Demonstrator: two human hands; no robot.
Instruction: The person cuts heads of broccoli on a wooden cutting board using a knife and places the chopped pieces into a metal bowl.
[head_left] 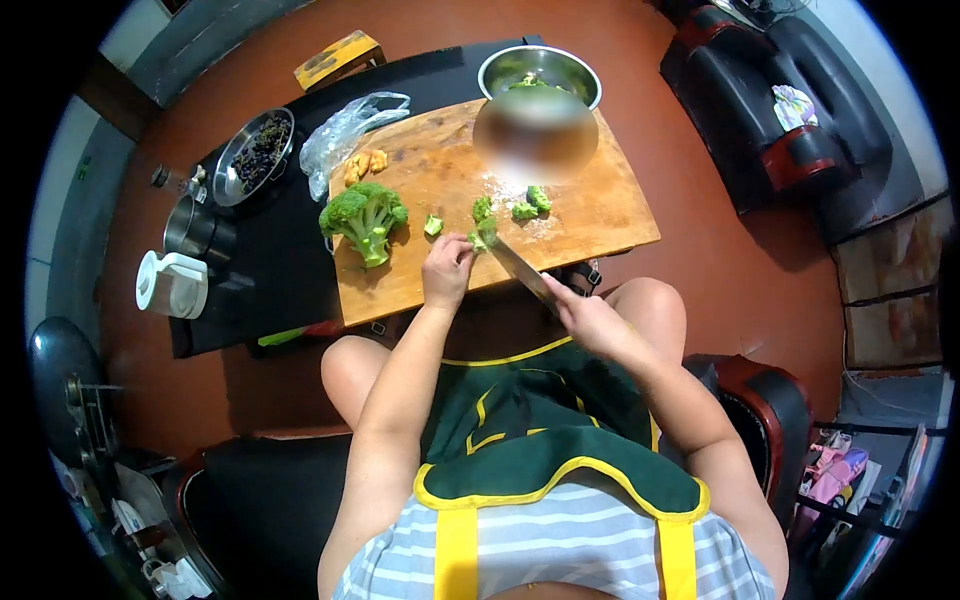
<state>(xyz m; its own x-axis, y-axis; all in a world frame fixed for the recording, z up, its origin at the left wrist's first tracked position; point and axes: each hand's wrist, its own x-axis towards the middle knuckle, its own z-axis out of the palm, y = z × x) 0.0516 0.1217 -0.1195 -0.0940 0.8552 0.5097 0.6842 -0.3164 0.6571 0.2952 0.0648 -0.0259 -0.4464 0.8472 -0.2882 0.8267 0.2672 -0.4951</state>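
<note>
My left hand (447,268) pinches a small broccoli floret (483,226) by its stem end near the front of the wooden cutting board (590,225). In my right hand (592,318) is a kitchen knife (523,267), its handle wrapped by my fingers and its blade tip against the floret. A large broccoli head (364,220) lies on the board left of my left hand. Between them sits a small cut piece of broccoli (433,226). Cut florets (533,203) rest to the right of the blade, with wet patches around them.
A steel bowl (585,72) with green pieces stands behind the board, partly hidden by a blurred oval. Ginger (366,165) and a plastic bag (345,135) lie at the back left. Farther left are a bowl of dark fruit (258,155), a pot (190,228) and a glass jug (172,287).
</note>
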